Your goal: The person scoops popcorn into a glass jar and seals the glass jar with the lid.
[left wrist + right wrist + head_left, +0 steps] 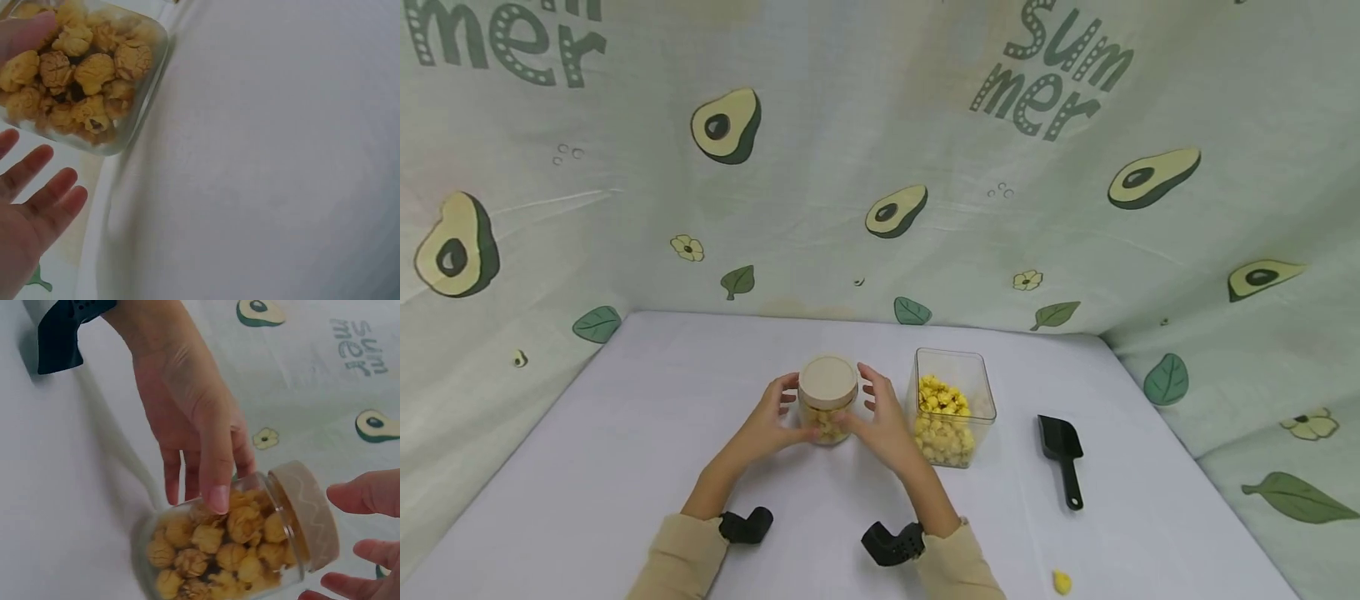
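A clear jar (824,427) of popcorn stands upright on the table, with a cream lid (827,381) on top. My left hand (769,423) is at the jar's left side, its thumb (219,487) at the glass; its other fingers (59,187) stand spread, apart from the jar in the left wrist view. At the right side is my right hand (883,421), thumb in front of the jar and other fingers spread beside the lid. Fingertips (340,494) of the right hand show near the lid's rim in the right wrist view.
Just right of the jar stands a clear open box (955,362) partly filled with yellow popcorn (946,421). Farther right lies a black scoop (1062,458). A small yellow piece (1062,582) lies near the front. A printed cloth (820,167) hangs behind the white table (700,367).
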A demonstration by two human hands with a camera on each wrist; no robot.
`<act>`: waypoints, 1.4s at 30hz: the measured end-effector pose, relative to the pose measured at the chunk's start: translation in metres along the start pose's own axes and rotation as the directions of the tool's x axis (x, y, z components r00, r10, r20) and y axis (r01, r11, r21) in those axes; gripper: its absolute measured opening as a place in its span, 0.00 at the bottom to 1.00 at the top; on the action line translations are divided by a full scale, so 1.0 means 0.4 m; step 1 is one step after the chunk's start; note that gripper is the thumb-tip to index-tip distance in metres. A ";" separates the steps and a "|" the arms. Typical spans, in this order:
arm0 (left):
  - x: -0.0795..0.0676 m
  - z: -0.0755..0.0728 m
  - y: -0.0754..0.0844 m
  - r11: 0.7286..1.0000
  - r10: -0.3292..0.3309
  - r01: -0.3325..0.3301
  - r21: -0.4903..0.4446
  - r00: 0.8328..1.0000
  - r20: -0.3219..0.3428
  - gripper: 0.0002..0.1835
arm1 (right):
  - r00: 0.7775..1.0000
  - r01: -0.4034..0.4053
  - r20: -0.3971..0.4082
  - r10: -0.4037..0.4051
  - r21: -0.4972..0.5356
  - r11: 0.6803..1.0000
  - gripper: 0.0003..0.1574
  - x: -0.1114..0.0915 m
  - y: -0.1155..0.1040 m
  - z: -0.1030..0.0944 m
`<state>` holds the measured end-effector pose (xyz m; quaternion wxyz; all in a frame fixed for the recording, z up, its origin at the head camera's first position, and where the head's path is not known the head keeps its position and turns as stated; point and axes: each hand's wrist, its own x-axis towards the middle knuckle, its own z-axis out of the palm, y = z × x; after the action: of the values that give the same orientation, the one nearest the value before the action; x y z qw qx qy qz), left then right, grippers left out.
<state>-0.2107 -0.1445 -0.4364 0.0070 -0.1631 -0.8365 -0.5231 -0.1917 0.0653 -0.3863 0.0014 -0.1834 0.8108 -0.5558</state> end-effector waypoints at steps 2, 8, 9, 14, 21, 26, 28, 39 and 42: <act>0.001 0.002 -0.006 1.000 0.001 -0.001 -0.019 1.000 -0.007 0.49 | 1.000 0.026 0.003 -0.026 -0.060 0.998 0.45 0.001 -0.026 -0.007; 0.007 0.005 -0.007 0.996 0.014 -0.013 -0.089 1.000 0.005 0.45 | 0.996 0.028 0.089 0.003 -0.341 0.940 0.43 0.042 -0.103 -0.035; 0.010 0.007 -0.007 0.995 0.011 -0.010 -0.097 1.000 0.009 0.45 | 0.994 0.024 0.111 0.021 -0.390 0.921 0.44 0.052 -0.114 -0.040; 0.022 0.015 -0.005 0.995 -0.004 0.005 -0.101 1.000 0.011 0.46 | 0.971 0.056 0.216 0.104 -0.625 0.779 0.45 0.114 -0.155 -0.044; 0.024 0.015 -0.007 0.997 -0.021 0.019 -0.080 1.000 -0.018 0.44 | 0.944 0.119 0.276 0.183 -0.798 0.591 0.48 0.167 -0.179 -0.008; 0.022 0.013 -0.005 0.997 -0.021 0.019 -0.078 1.000 -0.019 0.44 | 0.935 0.129 0.275 0.222 -0.851 0.510 0.46 0.180 -0.187 0.016; 0.021 0.013 -0.006 0.997 -0.018 0.017 -0.080 1.000 -0.019 0.44 | 0.933 0.124 0.268 0.240 -0.866 0.484 0.45 0.183 -0.189 0.022; 0.020 0.020 -0.008 0.996 0.020 -0.022 -0.082 1.000 -0.022 0.44 | 0.897 0.168 0.344 0.278 -0.847 0.505 0.43 0.197 -0.195 0.019; 0.021 0.022 -0.007 0.997 0.015 -0.017 -0.077 1.000 -0.023 0.44 | 0.878 0.196 0.385 0.284 -0.831 0.520 0.42 0.203 -0.197 0.010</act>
<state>-0.2180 -0.1355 -0.4414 0.0144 -0.1641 -0.8142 -0.5568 -0.2432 0.0127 -0.3003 0.1251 -0.2692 0.9546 -0.0234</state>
